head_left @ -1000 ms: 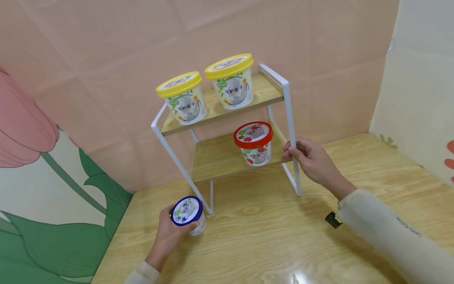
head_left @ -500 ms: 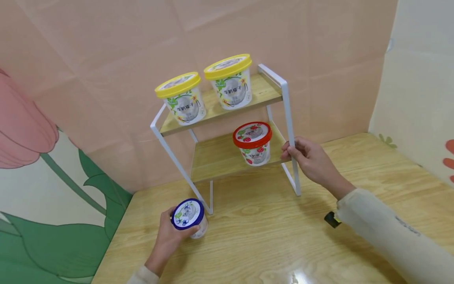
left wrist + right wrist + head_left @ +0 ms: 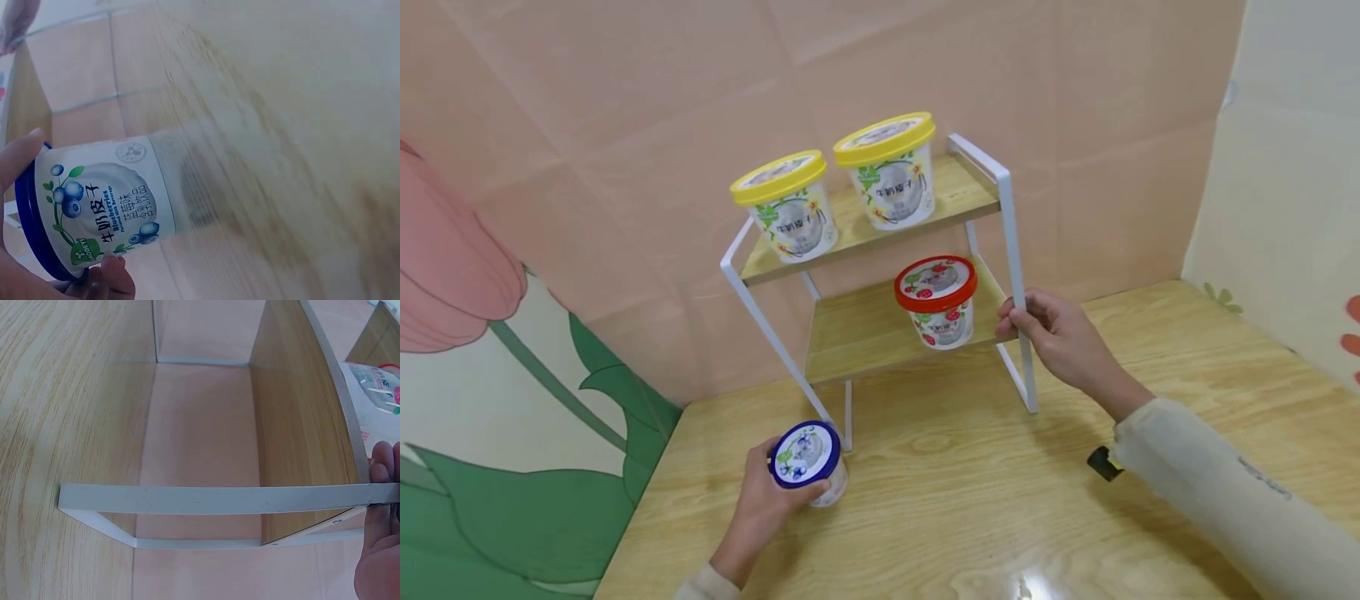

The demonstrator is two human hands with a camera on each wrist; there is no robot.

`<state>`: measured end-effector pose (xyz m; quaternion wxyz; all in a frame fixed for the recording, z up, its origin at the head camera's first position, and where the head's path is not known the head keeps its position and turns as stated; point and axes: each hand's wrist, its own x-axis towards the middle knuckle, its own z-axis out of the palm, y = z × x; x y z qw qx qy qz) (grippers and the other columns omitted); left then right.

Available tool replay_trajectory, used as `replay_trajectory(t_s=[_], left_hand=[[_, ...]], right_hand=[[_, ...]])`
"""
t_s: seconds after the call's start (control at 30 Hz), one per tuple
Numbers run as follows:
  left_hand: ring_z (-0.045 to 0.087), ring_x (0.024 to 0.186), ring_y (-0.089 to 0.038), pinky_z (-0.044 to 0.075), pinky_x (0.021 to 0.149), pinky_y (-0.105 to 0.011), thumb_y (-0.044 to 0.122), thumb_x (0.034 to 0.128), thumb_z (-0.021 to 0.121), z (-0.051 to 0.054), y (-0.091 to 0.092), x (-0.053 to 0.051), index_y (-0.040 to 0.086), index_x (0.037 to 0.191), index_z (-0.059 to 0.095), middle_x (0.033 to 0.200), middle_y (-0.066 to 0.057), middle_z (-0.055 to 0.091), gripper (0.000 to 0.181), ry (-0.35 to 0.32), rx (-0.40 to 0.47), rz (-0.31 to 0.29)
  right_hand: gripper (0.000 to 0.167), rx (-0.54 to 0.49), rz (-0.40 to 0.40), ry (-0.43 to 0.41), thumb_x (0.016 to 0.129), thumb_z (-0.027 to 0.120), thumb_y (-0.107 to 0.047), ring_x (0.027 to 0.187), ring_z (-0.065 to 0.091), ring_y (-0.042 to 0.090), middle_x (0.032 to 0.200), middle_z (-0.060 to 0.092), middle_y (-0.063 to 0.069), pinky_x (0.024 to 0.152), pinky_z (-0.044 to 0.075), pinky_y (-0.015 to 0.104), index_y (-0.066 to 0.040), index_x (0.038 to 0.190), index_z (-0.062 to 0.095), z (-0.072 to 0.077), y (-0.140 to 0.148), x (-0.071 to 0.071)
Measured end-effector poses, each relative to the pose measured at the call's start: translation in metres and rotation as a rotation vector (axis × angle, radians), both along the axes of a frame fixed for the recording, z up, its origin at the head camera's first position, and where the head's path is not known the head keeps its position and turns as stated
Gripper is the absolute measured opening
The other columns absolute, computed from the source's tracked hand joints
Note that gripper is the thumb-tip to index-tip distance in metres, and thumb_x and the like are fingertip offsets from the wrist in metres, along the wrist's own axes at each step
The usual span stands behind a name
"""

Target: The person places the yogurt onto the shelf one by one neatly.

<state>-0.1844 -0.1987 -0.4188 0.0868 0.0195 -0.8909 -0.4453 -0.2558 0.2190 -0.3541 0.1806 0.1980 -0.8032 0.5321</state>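
A white tub with a dark blue lid and blueberry print (image 3: 112, 200) stands at the front left leg of a two-tier shelf. My left hand (image 3: 765, 498) grips it around the lid, thumb on the near side. On the other side, my right hand (image 3: 1070, 343) pinches the white metal frame (image 3: 187, 499) of the shelf at the height of the lower board (image 3: 857, 329). A red-lidded tub with strawberry print (image 3: 936, 302) sits on that lower board, toward the right. Two yellow-lidded tubs, one left (image 3: 792, 208) and one right (image 3: 889, 175), stand on the upper board (image 3: 966, 187).
The shelf stands on a wood-grain table (image 3: 940, 500) in front of a pink wall covering (image 3: 647, 167). A small black object (image 3: 1103, 463) shows beneath the right sleeve. At the left is a wall with a painted tulip (image 3: 452, 258).
My left hand has shifted slightly right and toward me with the blue-lidded tub. The right hand keeps its hold on the frame, and the shelf and other tubs stay in place.
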Motion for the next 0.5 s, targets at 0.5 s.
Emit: replay_trajectory(t_s=[0.5], left_hand=[[0.052,0.124,-0.037,0.039,0.112,-0.053,0.022,0.0598,0.096,0.001,0.019,0.006,-0.005,0.139,0.040,0.134,-0.023,0.050,0.100,0.003,-0.011,-0.075]], right_hand=[[0.024,-0.019,0.009,0.001,0.106,0.047,-0.013,0.087,0.069,0.000,0.093,0.070,0.003,0.084,0.053,0.009,0.005,0.109,0.061,0.000,-0.001,0.000]])
